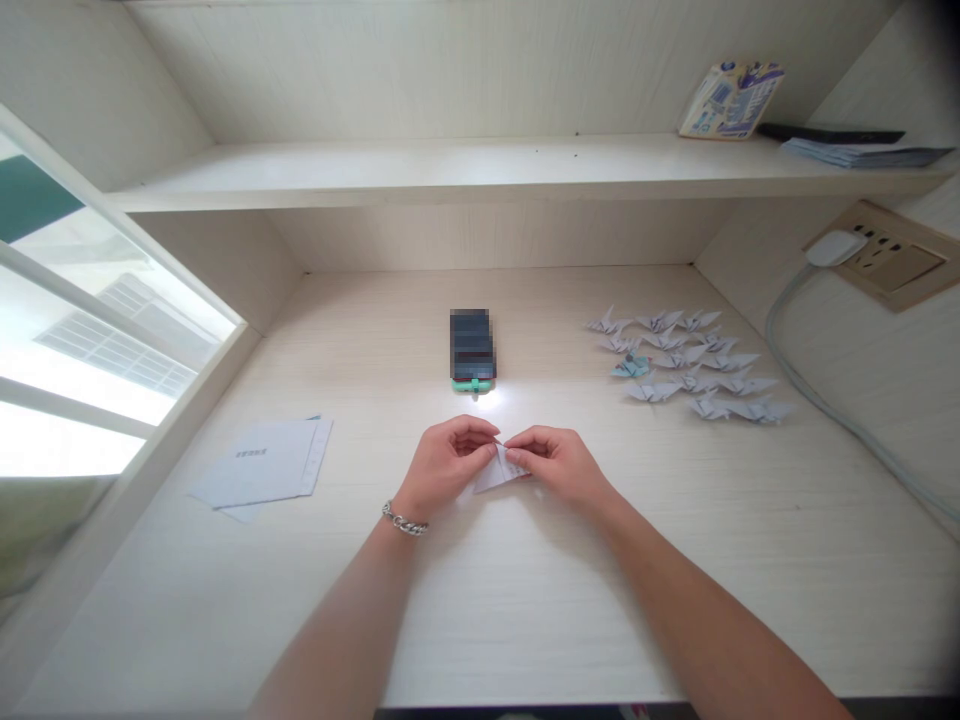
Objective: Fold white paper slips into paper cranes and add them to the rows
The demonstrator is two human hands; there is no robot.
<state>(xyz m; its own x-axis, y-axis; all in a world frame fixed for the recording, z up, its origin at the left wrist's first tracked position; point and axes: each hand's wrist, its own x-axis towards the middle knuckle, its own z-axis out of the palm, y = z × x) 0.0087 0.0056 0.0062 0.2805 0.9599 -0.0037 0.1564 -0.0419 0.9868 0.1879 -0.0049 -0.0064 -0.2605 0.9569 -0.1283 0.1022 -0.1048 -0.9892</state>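
Observation:
Between my hands, low over the desk, is a small folded piece of white paper [495,474] with a pointed lower left corner. My left hand [450,462] pinches its upper left part between thumb and fingers; a silver chain bracelet [405,522] circles that wrist. On the other side my right hand [559,462] is closed on the paper's upper right. Fingers of both hands hide much of the folds. Just beyond lies a phone [472,348] with a green lower end and a bright light spot beside it. Several folded paper cranes [679,357] sit to the right, one of them bluish [631,365].
White paper sheets [262,465] lie stacked at the left. Above the desk runs a shelf [420,165] with a yellow-and-blue packet [731,100] and a pile of papers [862,153]. From a wall socket [892,255], a pale cable [817,400] runs down the right side. A window [112,320] is at left.

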